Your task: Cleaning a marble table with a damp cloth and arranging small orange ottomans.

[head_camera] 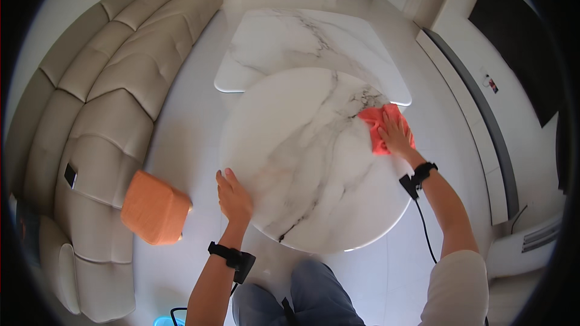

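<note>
My right hand (397,136) lies over a coral-red cloth (375,122) and presses it onto the right side of a round white marble-patterned tabletop (290,127). Part of the cloth is bunched, and its edges stick out around my fingers. At the tabletop's left edge is my left hand (234,198), holding nothing that I can see, with its fingers somewhat apart. Whether it touches the edge is hard to tell. Grey veins run across the round top, which overlaps the near side of a larger rectangular marble-patterned table (276,38).
Along the left runs a beige sofa (129,74) with a phone (70,175) on its seat. An orange stool (154,208) stands left of my left hand. A low TV cabinet (471,113) lines the right wall. Part of a blue basin (166,321) shows at bottom left. Cables hang from both wrist straps.
</note>
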`<action>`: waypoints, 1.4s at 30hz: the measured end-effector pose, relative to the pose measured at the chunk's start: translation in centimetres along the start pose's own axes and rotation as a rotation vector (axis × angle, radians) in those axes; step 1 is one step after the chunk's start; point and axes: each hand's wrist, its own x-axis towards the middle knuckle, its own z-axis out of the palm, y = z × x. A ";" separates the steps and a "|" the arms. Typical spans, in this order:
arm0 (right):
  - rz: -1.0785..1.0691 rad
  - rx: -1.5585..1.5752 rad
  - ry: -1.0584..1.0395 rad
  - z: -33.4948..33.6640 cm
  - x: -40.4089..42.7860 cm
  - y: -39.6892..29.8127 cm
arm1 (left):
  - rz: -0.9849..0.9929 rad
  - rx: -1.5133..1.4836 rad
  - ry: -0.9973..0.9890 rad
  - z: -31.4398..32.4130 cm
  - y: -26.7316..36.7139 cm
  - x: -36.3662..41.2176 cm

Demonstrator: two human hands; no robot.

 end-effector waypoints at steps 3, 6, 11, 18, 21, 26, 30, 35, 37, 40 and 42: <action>0.022 0.165 0.093 -0.9 -8.8 -4.3 | -0.008 0.053 0.057 -1.1 -0.6 0.4; -0.037 0.169 0.174 -1.4 -16.1 -5.3 | 0.006 0.068 0.050 -0.4 -0.5 0.4; -0.143 0.186 0.286 -2.0 -21.3 -11.1 | 0.025 0.119 0.062 -0.7 -0.1 0.4; -0.556 0.383 0.397 -3.5 -22.0 -24.5 | 0.018 0.141 0.061 -0.4 -0.4 1.2; -0.569 0.444 0.387 -2.9 -21.6 -23.7 | 0.017 0.152 0.051 0.1 -0.7 1.4; -0.498 0.469 0.377 -1.5 -23.4 -19.4 | 0.063 0.116 -0.014 -0.3 -1.6 1.7; -0.277 0.532 0.378 -1.2 -24.0 -12.2 | 0.121 0.003 -0.055 -0.1 -3.0 3.0; -0.096 0.651 0.567 0.7 -20.9 -5.3 | 0.058 0.021 -0.146 -0.6 -5.3 6.4; 0.037 0.912 0.669 2.2 -19.8 -2.8 | 0.096 -0.068 -0.163 0.4 -3.5 4.2; 0.385 2.119 0.549 5.3 -18.1 0.8 | 0.139 -0.087 -0.183 -1.6 -4.0 6.0; 0.549 2.573 0.364 7.8 -18.2 2.3 | 0.150 -0.091 -0.180 -2.3 -4.8 6.9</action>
